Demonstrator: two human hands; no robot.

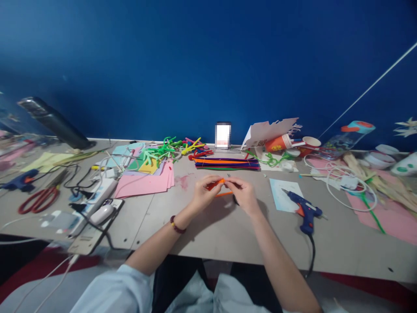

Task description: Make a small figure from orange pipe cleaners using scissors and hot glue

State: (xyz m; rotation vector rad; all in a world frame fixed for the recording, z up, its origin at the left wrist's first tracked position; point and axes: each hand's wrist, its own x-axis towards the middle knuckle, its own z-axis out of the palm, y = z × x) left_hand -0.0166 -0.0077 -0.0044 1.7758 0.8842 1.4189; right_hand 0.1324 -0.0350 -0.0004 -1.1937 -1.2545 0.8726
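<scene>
An orange pipe cleaner [224,194] is pinched between my two hands above the middle of the table. My left hand [207,191] has its fingers closed on one part of it, the fingertips meeting those of the other hand. From the right, my right hand [241,194] grips it too, thumb and fingers pressed together. A stretch of the orange strip shows below the fingers; the rest is hidden. Just behind the hands lies a bundle of purple, orange and green pipe cleaners [228,164].
A blue glue gun [306,211] rests at right, partly on a pale blue sheet [276,195]. To the left are pink paper [143,184], a power strip [97,195], and red-handled scissors [41,198]. A phone [223,134] stands against the blue wall. Green pipe cleaner shapes [159,152] lie behind.
</scene>
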